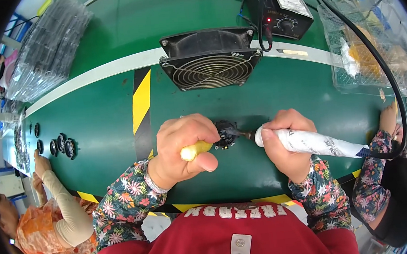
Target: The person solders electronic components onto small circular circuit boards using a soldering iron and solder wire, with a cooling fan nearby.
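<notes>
My right hand (pixel 291 143) is wrapped round a soldering iron (pixel 320 143) whose handle is covered in white printed wrapping. Its tip points left and reaches a small round black part (pixel 225 133) on the green table, where a little haze shows. Closed fingers of my left hand (pixel 185 146) grip a yellow rod-like thing (pixel 196 150), its rounded end toward me; its exact kind and far end are hidden. That hand is right beside the round part and covers some of its left side. Small light-coloured pieces show on the part's near edge.
A black fan (pixel 211 60) stands beyond my hands. Behind it is a soldering station (pixel 280 9) with a lit red lamp; its cable (pixel 378 56) loops at right. Clear trays (pixel 49 46) are stacked far left. Several black round parts (pixel 61 143) lie left, near a co-worker's hand (pixel 42 163).
</notes>
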The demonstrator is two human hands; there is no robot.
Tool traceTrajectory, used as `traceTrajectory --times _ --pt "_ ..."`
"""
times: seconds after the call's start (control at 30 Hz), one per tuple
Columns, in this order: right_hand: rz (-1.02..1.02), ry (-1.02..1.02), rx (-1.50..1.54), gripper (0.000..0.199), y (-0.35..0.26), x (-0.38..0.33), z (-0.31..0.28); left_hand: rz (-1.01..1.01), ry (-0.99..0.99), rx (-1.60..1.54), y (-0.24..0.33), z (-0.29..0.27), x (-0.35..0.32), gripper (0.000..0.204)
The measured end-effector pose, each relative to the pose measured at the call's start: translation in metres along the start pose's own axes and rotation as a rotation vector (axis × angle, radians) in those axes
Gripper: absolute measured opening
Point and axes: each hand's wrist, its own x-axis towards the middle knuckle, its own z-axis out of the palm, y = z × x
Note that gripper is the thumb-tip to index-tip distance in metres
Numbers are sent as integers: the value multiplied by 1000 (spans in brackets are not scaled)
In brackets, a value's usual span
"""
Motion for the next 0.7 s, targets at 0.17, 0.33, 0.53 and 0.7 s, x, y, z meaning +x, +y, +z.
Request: traceTrajectory --times 0.17,0.33,0.53,0.7 --pt "-28 -10 -12 9 1 2 -1 -10 -34 37 1 -1 -1 53" --pt "-28 33 -41 14 1 4 2 49 -117 51 1 -1 -2 51" --pt "-18 54 -28 14 2 4 6 97 -75 40 -4 1 -7 51" --pt "15 23 -43 16 1 5 6 46 -43 -2 -4 2 -8 50"
